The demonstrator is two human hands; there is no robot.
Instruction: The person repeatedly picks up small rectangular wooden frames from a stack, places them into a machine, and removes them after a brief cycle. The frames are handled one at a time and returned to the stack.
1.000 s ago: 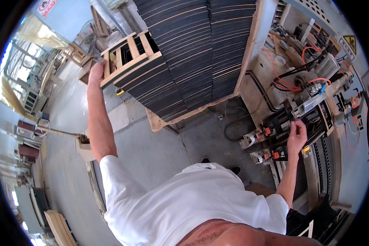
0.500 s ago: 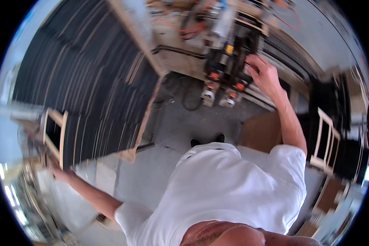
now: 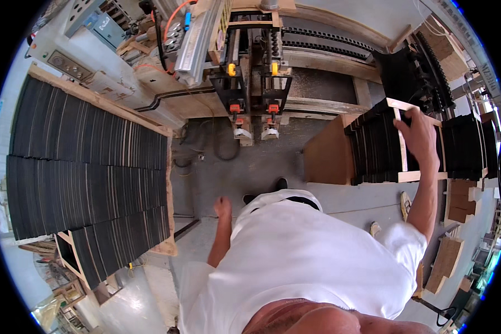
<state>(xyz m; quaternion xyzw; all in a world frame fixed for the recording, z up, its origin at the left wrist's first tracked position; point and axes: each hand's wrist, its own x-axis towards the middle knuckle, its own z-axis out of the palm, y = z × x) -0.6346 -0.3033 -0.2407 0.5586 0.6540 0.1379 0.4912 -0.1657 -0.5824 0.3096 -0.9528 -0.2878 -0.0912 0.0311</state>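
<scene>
My right hand [image 3: 418, 137] is stretched out to the right and grips the cross bar of a pale wooden frame [image 3: 402, 146]. The frame lies on top of a stack of black panels [image 3: 373, 149] with a brown board side. My left hand [image 3: 224, 206] hangs low beside my white shirt, over the grey floor. Its fingers are curled and it holds nothing.
A big pallet of black panels [image 3: 83, 172] fills the left side. A machine with yellow and orange parts [image 3: 251, 72] stands ahead, with cables [image 3: 206, 150] on the floor below it. More black stacks [image 3: 468, 147] and wooden blocks [image 3: 445, 256] sit at the right.
The view has swung round. My right hand left the machine and now grips the wooden frame on the right stack. My left hand let go of the frame at the left and dropped.
</scene>
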